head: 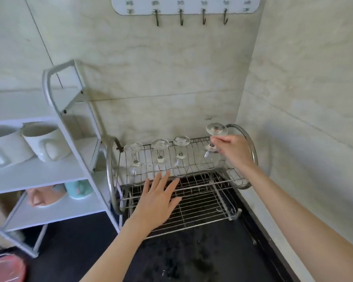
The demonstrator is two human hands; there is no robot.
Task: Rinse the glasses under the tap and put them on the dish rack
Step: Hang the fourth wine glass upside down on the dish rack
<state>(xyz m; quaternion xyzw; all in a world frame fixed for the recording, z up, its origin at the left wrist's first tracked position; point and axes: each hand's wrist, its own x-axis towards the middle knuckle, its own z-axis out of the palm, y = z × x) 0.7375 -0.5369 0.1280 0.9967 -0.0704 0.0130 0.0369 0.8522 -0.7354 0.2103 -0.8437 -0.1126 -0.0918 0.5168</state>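
Observation:
A two-tier metal dish rack stands on the dark counter in the corner. Three clear stemmed glasses stand upside down on its upper tier: one at the left, one in the middle and one further right. A further stemmed glass is upside down at the right end of that tier, and my right hand pinches its stem just under the foot. My left hand hovers flat, fingers spread, over the lower wire tier, holding nothing.
A white shelf unit stands left of the rack with white mugs on top and pink and teal cups below. A hook rail hangs on the tiled wall. A pink object lies at the bottom left. The counter is wet.

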